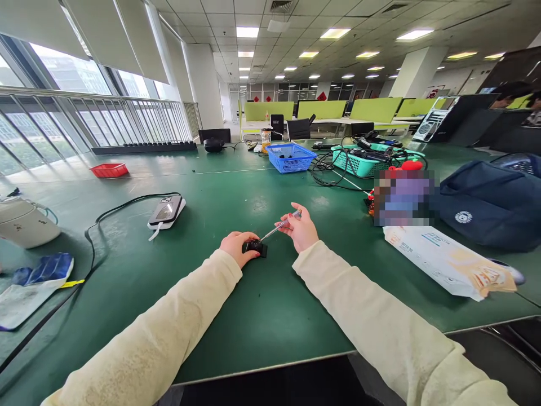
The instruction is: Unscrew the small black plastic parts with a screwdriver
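From the head view, I have my left hand [240, 247] pinching the black part [257, 248] between thumb and fingers. The part sits on the table [220, 349], well in from its near edge. My right hand [301, 228] grips the screwdriver [274, 229] in its fingertips, slanting down leftward to the part's upper side. The tip is at or just beside the part; I can't tell whether it is seated in anything.

To my eye, this calls for a firm left pinch, the part pressed flat against the table, and light, steady pressure through the shaft. That slant looks shallow, so a slip could send the tip towards my left fingers; a steeper line and fingertips clear of its path would be safer. The phone [166, 210] lies well apart, towards the table's left edge.
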Demonstrator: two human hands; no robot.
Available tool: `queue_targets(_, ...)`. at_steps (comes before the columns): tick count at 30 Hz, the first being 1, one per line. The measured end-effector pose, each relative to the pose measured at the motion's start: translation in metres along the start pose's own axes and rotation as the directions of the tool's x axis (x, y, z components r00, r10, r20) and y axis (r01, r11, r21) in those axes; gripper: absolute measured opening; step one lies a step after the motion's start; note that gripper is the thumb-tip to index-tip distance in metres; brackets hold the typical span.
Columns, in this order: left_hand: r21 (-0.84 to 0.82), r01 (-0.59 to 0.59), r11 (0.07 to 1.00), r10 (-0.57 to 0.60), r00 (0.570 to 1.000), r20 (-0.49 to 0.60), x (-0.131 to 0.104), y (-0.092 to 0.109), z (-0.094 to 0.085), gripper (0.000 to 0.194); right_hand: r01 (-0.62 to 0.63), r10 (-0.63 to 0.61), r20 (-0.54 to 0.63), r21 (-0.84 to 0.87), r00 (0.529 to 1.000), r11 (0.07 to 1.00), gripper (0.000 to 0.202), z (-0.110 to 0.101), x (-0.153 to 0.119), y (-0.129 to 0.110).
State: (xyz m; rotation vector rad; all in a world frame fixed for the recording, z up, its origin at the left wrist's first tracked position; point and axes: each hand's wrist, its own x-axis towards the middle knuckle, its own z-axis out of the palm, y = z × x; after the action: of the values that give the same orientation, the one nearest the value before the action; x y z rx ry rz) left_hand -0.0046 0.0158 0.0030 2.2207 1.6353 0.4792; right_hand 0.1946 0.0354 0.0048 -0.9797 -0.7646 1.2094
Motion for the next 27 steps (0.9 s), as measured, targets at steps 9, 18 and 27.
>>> queue_targets(9,0.008,0.001,1.0,-0.002,1.0,0.019,-0.001,-0.001,0.0,0.041,-0.009,0.011,0.057,-0.031,0.998,0.999,0.033,-0.005,0.005,0.001)
queue_targets(18,-0.004,0.011,1.0,-0.011,1.0,-0.021,0.001,-0.005,0.006,0.04,0.058,-0.051,0.071,-0.101,0.996,0.993,0.044,-0.01,0.01,0.006)
queue_targets(27,0.035,-0.036,0.999,0.037,0.998,-0.048,0.002,-0.009,0.011,0.041,0.058,-0.049,0.055,-0.19,0.997,0.98,0.038,-0.013,0.016,0.005)
